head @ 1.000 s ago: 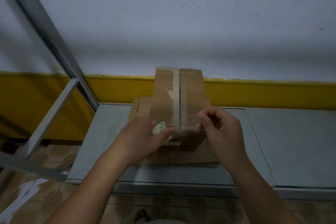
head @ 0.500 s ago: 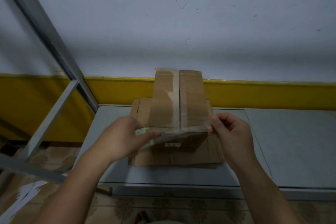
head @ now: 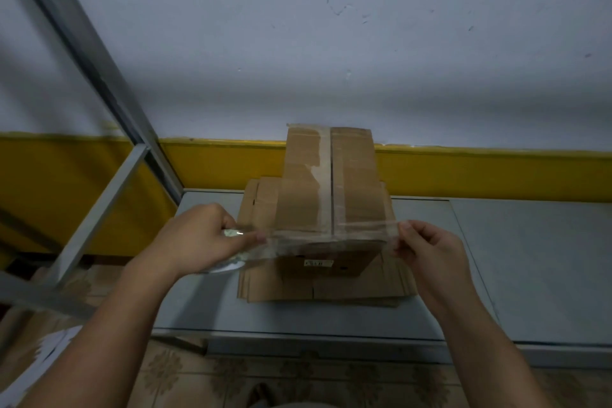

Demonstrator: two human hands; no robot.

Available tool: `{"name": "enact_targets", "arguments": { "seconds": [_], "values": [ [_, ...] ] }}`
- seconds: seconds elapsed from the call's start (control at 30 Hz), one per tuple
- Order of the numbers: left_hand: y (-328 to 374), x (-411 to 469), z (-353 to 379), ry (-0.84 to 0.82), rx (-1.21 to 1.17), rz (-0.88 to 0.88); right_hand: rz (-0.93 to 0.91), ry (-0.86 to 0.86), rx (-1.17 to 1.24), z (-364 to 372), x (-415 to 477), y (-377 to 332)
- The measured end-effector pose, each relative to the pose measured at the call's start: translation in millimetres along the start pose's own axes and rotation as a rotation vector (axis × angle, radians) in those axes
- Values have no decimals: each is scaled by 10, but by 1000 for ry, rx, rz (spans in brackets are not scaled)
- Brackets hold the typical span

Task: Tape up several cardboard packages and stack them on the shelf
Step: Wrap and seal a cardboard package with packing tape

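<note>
Head view: grey shelf beneath white-and-yellow wall; tiled floor.

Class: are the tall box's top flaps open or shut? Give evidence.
Shut. On the box the flaps lie flat, meeting at a centre seam. Left hand and right hand hold a tape strip across its near edge.

Pale wall, yellow band, tiled floor

Your left hand holds the tape roll. Your right hand pinches the end of the clear tape, pulled flat across the near edge of the cardboard box. The box sits on flat cardboard sheets on the gray shelf.
</note>
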State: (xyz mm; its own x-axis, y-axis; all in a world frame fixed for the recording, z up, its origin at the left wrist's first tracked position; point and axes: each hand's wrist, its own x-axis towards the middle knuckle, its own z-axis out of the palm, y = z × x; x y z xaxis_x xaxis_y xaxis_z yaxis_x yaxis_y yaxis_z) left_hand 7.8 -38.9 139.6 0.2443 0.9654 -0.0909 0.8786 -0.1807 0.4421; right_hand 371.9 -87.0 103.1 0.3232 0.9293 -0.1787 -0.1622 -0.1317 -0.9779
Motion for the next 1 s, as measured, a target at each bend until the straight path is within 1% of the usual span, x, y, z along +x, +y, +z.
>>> {"name": "enact_targets", "arguments": {
  "seconds": [0.03, 0.07, 0.17, 0.23, 0.37, 0.5, 0.67, 1.0],
  "values": [
    [-43, 27, -12, -13, 7, -29, 17, 6, 7, 2, 15, 39],
    [-81, 57, -21, -35, -47, -34, 36, 21, 12, 4, 35, 80],
    [-164, 136, -10, -110, -270, 22, 74, 53, 6, 3, 95, 184],
    [-176, 186, 28, -113, -313, 23, 85, 54, -2, -3, 117, 245],
    [-177, 318, 133, -103, -286, 8, 107, 86, -17, -25, 158, 330],
    [-164, 426, 140, -121, -220, 40, 119, 117, -26, -66, 211, 364],
    [-196, 521, 139, -126, -203, 25, 106, 106, -80, -76, 257, 419],
    [-277, 544, 272, -173, -237, 24, 175, 62, -89, -193, 326, 678]
  ]
}}
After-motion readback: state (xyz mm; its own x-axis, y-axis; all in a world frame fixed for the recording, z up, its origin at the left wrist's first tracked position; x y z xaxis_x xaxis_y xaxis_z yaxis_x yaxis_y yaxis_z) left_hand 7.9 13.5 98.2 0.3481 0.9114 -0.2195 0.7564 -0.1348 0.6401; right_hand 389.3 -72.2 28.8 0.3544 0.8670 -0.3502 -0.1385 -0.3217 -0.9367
